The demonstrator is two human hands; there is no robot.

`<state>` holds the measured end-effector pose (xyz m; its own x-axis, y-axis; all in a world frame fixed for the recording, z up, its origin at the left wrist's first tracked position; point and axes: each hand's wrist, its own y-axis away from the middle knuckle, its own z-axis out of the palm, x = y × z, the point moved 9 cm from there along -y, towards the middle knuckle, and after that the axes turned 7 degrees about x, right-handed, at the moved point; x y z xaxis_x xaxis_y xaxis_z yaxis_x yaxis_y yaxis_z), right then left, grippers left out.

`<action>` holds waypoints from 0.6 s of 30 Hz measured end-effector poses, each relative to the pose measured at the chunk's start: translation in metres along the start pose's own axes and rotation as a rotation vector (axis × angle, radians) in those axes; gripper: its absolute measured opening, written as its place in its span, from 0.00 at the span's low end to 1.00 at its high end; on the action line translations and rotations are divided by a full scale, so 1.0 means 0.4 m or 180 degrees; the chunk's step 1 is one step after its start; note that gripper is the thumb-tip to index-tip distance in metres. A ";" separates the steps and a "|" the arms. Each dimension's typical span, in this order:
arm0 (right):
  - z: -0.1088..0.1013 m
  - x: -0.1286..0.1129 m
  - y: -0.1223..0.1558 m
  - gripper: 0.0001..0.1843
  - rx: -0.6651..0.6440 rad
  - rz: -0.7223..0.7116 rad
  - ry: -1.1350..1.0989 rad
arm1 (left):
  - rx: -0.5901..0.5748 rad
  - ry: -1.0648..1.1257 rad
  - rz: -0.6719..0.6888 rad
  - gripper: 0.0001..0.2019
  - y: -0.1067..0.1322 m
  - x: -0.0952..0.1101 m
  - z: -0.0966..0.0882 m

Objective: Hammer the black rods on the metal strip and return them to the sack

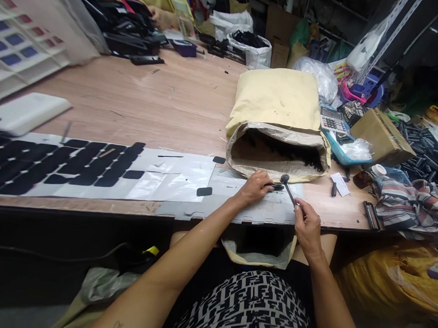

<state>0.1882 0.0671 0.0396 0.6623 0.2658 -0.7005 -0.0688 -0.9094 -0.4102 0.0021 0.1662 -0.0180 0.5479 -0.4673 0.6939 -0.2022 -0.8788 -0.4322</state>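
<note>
At the table's front edge, my left hand (254, 187) is closed on a small black piece (276, 187), held low over a grey sheet (239, 203). My right hand (307, 225) grips a metal-shafted tool (290, 192) with a round dark head, perhaps a ratchet or small hammer. Its head is beside the black piece; whether they touch I cannot tell. Just behind both hands lies a yellow sack (276, 101), its mouth towards me, with dark pieces in the shadow inside. A second open bag (258, 259) sits at my lap below the edge.
Rows of black rounded pads (106, 164) lie on a white sheet (160, 181) at left. A calculator (332, 119), a cardboard box (383, 137) and striped cloth (402, 203) stand at right. Across the table another person's hand (163, 19) is beside black parts (133, 44).
</note>
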 end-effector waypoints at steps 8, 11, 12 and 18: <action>0.037 0.004 0.001 0.16 -0.0187 -0.0010 0.0071 | -0.0063 -0.0049 -0.0023 0.05 -0.003 0.003 0.001; 0.019 0.021 -0.031 0.17 -0.0017 -0.0041 0.0251 | -0.0079 -0.0010 -0.0075 0.06 -0.005 -0.006 0.005; 0.013 0.028 -0.046 0.17 0.0051 -0.0072 0.0394 | -0.0086 -0.0003 -0.0091 0.07 -0.007 -0.008 0.005; 0.015 0.088 -0.110 0.18 0.0398 -0.0254 0.1731 | 0.0039 0.0214 -0.0285 0.17 -0.016 -0.023 -0.017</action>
<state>0.2102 0.1185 0.0295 0.9560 0.0989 -0.2761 -0.0687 -0.8396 -0.5389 -0.0072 0.1754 -0.0177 0.5075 -0.3926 0.7670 -0.1447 -0.9164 -0.3733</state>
